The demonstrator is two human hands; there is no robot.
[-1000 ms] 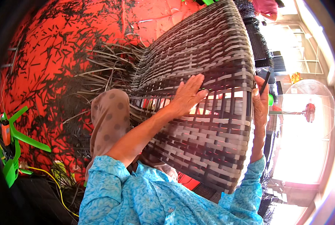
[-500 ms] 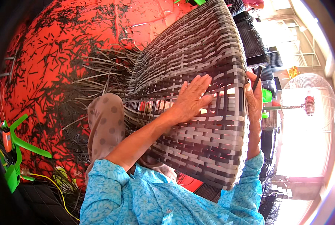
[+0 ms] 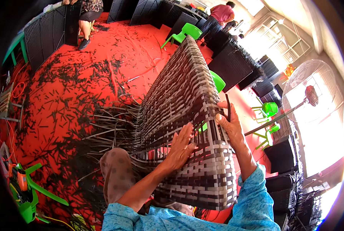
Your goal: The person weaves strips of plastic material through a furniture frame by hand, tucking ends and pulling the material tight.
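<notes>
Head view: the left hand and right hand are bearing on a brown-and-grey woven panel

The woven panel is standing tilted in front of the person, just beside a knee in dotted trousers. The left hand is lying flat against its face, fingers stretched out and gripping nothing, near where the weave is showing open gaps. The right hand is curling at the right edge, thumb and forefinger closing on a dark strip that is sticking up; the edge is partly hiding its other fingers.

Long loose strands are fanning out from the panel's left side, and the knee is covering some of them. Dark scraps are littering the red floor. The panel is blocking part of a green seat behind it, while a green chair is standing clear farther back. On the right, a caged fan is rising on a pole that is slanting behind the right forearm. Black woven pieces are lining the back and right. A person in a pink top is bending at the rear. At lower left, an orange object is resting among green parts, near a yellow cable.
</notes>
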